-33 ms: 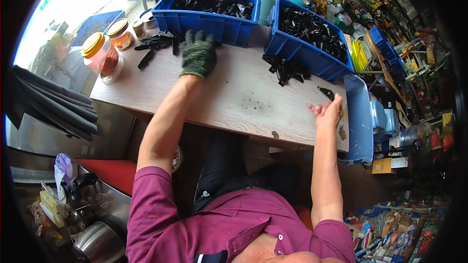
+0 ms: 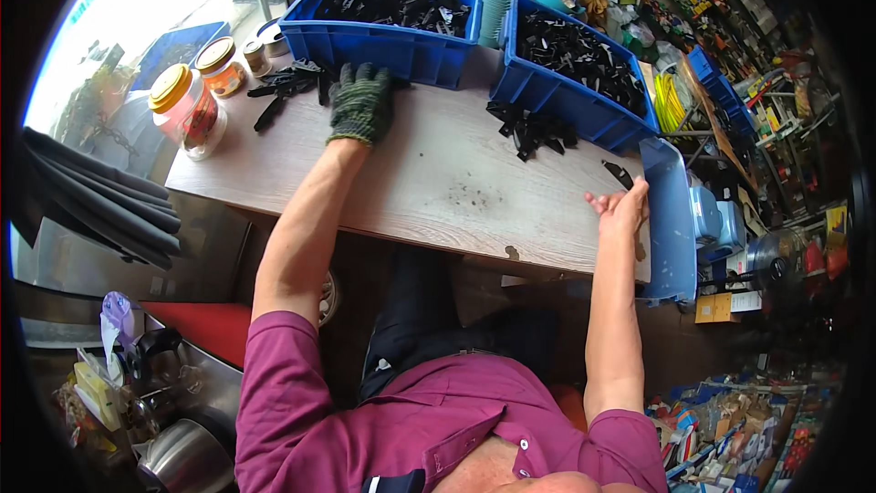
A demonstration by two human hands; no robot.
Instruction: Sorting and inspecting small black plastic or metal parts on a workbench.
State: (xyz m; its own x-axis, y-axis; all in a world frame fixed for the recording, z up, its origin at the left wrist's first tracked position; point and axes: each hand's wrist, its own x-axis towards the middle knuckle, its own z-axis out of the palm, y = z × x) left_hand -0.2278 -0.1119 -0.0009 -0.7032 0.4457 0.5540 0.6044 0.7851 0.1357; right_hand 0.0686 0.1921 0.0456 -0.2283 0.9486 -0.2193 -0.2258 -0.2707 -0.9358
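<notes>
My left hand (image 2: 359,108), in a dark green knitted glove, lies flat with its fingers stretched out on the table, against the foot of the left blue bin (image 2: 374,43). Beside its fingertips lies a pile of long black pieces (image 2: 290,79). My bare right hand (image 2: 622,210) is at the table's right end, its thumb and a finger pinching one slim, pointed black piece (image 2: 619,173); I cannot make out its exact kind. Another heap of black pieces (image 2: 532,131) rests in front of the right blue bin (image 2: 568,82). Both bins are full of similar black pieces.
Jars with orange and yellow lids (image 2: 172,89) stand at the table's left end. A pale blue plastic tub (image 2: 671,228) is up against the right edge of the wooden table (image 2: 438,164). Stacked green baskets (image 2: 505,0) rise between the bins. Crowded shelves line the right side.
My right hand has shifted slightly right with the black piece, which has tilted a little. My left hand remains by the left bin, almost in the same place.
</notes>
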